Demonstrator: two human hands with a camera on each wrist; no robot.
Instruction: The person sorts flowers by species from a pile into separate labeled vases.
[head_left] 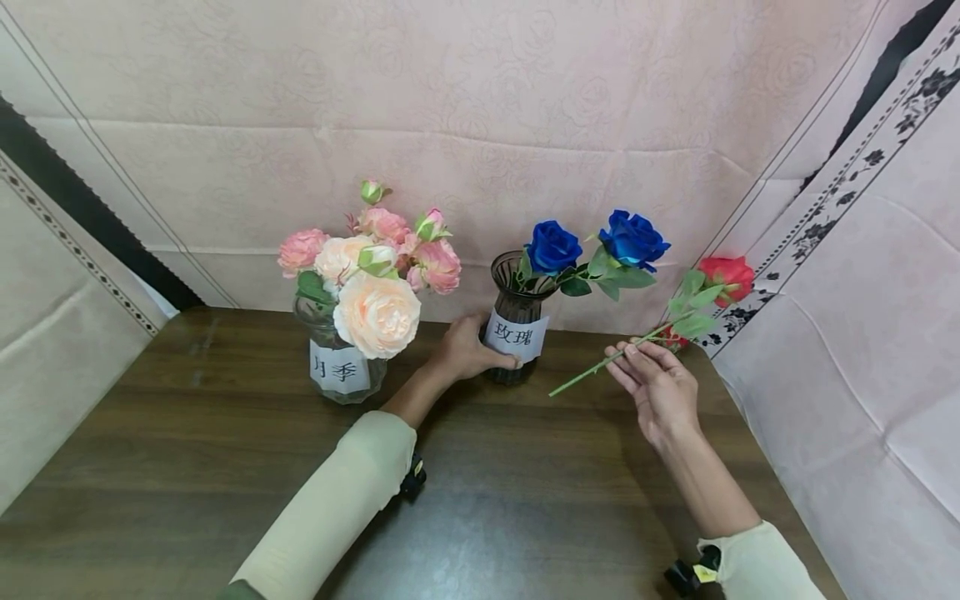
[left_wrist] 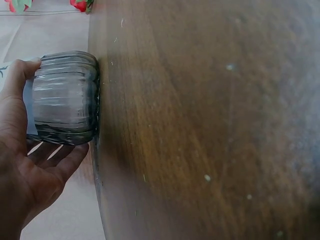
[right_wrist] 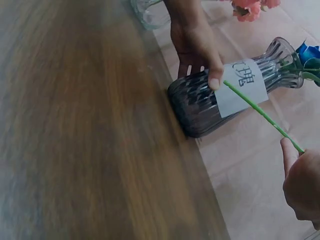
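My left hand (head_left: 468, 348) grips the lower part of a dark ribbed glass vase (head_left: 517, 308), thumb in front by its white paper label (head_left: 516, 336). Two blue roses (head_left: 553, 247) lean to the right out of this vase. In the left wrist view the thumb and fingers curve around the vase (left_wrist: 67, 97). To the right, my right hand (head_left: 660, 387) pinches the green stem (head_left: 592, 369) of a red rose (head_left: 726, 279). A second red bloom (head_left: 672, 337) shows partly behind the leaves. The bare stem end (right_wrist: 240, 94) points left toward the vase, in the air.
A clear glass vase (head_left: 330, 333) with a white label stands at left, holding pink and peach flowers (head_left: 377, 312). All stands on a dark wooden table (head_left: 480, 500). Pale patterned cloth (head_left: 480, 100) hangs behind, with another cloth along the right side.
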